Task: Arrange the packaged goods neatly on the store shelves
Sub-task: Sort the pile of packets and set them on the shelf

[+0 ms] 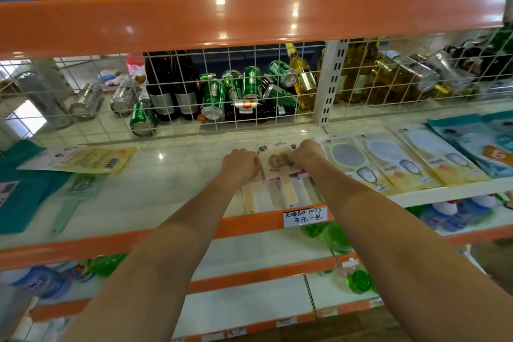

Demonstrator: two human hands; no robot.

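A small stack of packaged hand mirrors with wooden handles (277,166) lies on the white shelf (177,175), near its front edge. My left hand (239,164) grips the stack's left side and my right hand (305,155) grips its right side. The top pack is pink with a round brown face. To the right, three flat mirror packs (388,158) lie side by side in a row. Light blue packs (477,144) lie at the far right.
A yellow pack (83,159), a green-handled mirror pack (75,189) and teal packs (22,191) lie loose at the left. A wire grid (222,91) backs the shelf, with cans and bottles behind it. A handwritten price label (304,216) sits on the orange shelf edge.
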